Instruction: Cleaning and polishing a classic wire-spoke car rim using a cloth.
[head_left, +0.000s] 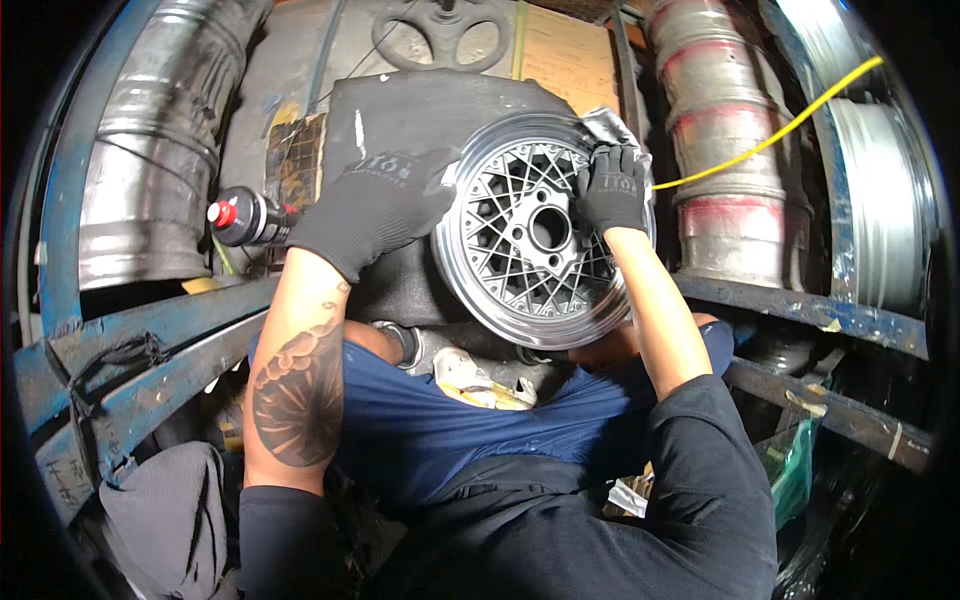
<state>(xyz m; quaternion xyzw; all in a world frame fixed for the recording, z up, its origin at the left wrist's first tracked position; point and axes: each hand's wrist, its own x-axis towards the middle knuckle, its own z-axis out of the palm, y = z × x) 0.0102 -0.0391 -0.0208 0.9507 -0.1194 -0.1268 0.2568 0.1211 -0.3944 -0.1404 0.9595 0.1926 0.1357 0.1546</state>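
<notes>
A mesh-spoke alloy wheel rim (480, 315) with a polished lip leans before me, between my knees and a dark padded support (420, 105). My left hand (390, 202), in a black knit glove, grips the rim's upper left edge; its fingertips are partly hidden, with a small white bit showing there. My right hand (615, 184), gloved alike, lies over the rim's right side on a crumpled silvery sheet or cloth (609, 126). This material wraps over the lip. The hub with its bolt holes faces up towards me.
Metal rims (146, 165) stack at the left, and more rims (727, 150) at the right, inside blue metal frames (877, 326). A dark bottle with a red cap (244, 217) lies near my left wrist. A yellow hose or cord (772, 139) crosses at the right. A steering wheel-like part (491, 30) stands behind.
</notes>
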